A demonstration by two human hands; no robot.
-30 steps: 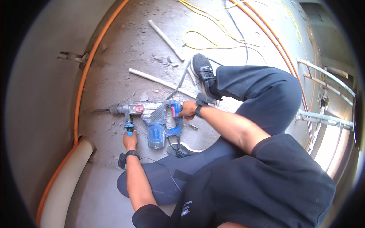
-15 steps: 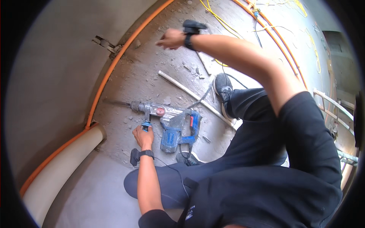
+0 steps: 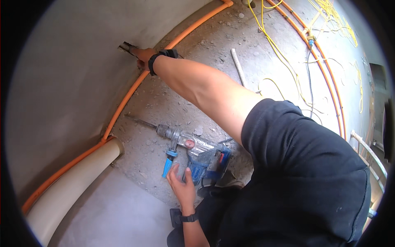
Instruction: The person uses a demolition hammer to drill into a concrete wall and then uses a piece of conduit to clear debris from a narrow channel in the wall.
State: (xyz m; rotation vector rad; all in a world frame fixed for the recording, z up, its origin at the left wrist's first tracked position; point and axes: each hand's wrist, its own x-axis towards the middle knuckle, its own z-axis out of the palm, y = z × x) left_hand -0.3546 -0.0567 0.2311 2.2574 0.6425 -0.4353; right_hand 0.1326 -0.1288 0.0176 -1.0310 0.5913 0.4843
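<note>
A rotary hammer, grey with blue grips and a dust-coated body, lies on the floor. Its chisel bit points left toward the wall. My left hand, fingers spread and holding nothing, hovers beside the hammer's blue side handle. My right arm stretches far forward and left, and my right hand is at a ragged slot chipped low in the grey wall. Its fingertips reach into or against the slot's edge, hidden from sight; whether they grip anything I cannot tell.
An orange conduit runs along the wall's foot, meeting a thick cream pipe at left. Rubble and dust cover the floor. A pale pipe lies ahead; yellow cables and more orange conduits run along the right.
My right hand has moved left and forward to the wall slot. My left hand has let go of the hammer's side handle and drawn back. My body leans further forward.
</note>
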